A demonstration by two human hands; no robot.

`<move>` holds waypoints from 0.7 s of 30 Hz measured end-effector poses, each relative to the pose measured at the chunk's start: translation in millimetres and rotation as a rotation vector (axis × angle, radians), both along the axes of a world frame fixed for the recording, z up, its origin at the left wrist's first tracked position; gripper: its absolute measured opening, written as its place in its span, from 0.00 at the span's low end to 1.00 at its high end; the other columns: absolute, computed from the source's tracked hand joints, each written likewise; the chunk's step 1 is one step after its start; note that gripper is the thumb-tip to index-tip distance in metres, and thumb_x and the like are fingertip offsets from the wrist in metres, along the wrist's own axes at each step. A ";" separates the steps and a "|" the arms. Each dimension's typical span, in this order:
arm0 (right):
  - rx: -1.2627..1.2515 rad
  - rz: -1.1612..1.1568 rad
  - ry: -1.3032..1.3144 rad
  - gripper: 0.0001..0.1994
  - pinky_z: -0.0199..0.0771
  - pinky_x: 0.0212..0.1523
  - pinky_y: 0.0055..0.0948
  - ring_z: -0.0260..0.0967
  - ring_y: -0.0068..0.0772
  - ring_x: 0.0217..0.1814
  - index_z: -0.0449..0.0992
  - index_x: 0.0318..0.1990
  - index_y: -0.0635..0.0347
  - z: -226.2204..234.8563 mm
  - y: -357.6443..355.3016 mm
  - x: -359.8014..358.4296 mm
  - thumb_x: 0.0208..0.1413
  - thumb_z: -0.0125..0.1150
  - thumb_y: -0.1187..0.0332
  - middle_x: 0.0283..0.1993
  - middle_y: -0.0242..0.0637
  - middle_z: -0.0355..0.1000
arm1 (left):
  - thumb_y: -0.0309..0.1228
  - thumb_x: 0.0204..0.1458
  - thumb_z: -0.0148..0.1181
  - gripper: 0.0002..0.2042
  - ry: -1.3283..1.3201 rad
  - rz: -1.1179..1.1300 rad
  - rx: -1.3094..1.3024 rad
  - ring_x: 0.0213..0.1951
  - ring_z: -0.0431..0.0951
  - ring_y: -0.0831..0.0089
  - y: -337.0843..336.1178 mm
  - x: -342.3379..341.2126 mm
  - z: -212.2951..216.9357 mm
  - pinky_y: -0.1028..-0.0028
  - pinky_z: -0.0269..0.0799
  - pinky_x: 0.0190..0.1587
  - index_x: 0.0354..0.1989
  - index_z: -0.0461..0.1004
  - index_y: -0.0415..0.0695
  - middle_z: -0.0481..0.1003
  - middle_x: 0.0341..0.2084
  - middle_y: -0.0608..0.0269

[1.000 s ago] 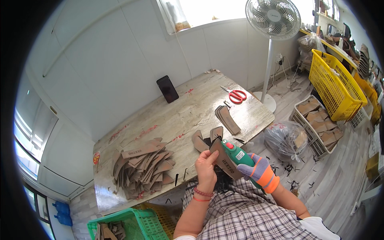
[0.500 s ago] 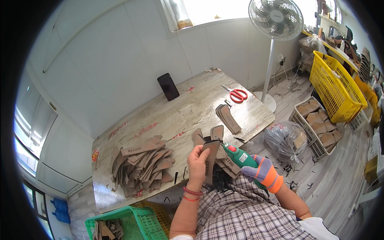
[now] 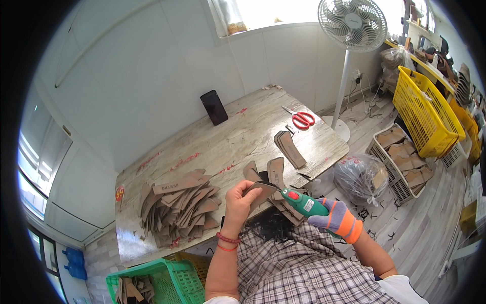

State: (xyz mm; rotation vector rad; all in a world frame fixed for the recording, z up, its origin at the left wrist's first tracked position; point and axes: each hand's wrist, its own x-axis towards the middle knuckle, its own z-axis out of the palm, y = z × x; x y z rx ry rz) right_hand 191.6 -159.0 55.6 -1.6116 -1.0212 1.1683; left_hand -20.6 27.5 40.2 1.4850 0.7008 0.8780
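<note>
My bare left hand (image 3: 236, 206) pinches a curved brown flat strip (image 3: 261, 191) at the table's near edge, above my lap. My right hand (image 3: 340, 221), in a purple and orange work glove, is wrapped round a green handheld power tool (image 3: 305, 203) with a red button. The tool's tip meets or nearly meets the strip's far end; I cannot tell which. More brown strips (image 3: 276, 171) lie just beyond it on the table edge. Black scraps (image 3: 276, 226) gather on my checked apron (image 3: 304, 263) below.
A heap of brown strips (image 3: 179, 205) covers the table's left part. Farther back are a phone (image 3: 213, 107), red-handled scissors (image 3: 302, 120) and a small strip stack (image 3: 290, 149). Around the table stand a green crate (image 3: 174, 273), a fan (image 3: 352, 23), a plastic bag (image 3: 362, 180) and a yellow basket (image 3: 428, 111).
The strip in my left hand has swung from nearly upright to a flatter slant. My left hand has moved slightly left; the tool stays close to the strip's end.
</note>
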 end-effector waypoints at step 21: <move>0.030 0.111 -0.171 0.27 0.69 0.26 0.19 0.68 0.16 0.23 0.73 0.52 0.68 1.4 1.2 5.7 0.47 0.74 0.61 0.27 0.30 0.74 | 0.24 0.49 0.64 0.05 0.244 -0.172 0.162 0.29 0.69 0.84 2.9 -2.4 12.5 0.81 0.64 0.33 0.30 0.77 0.35 0.73 0.25 0.71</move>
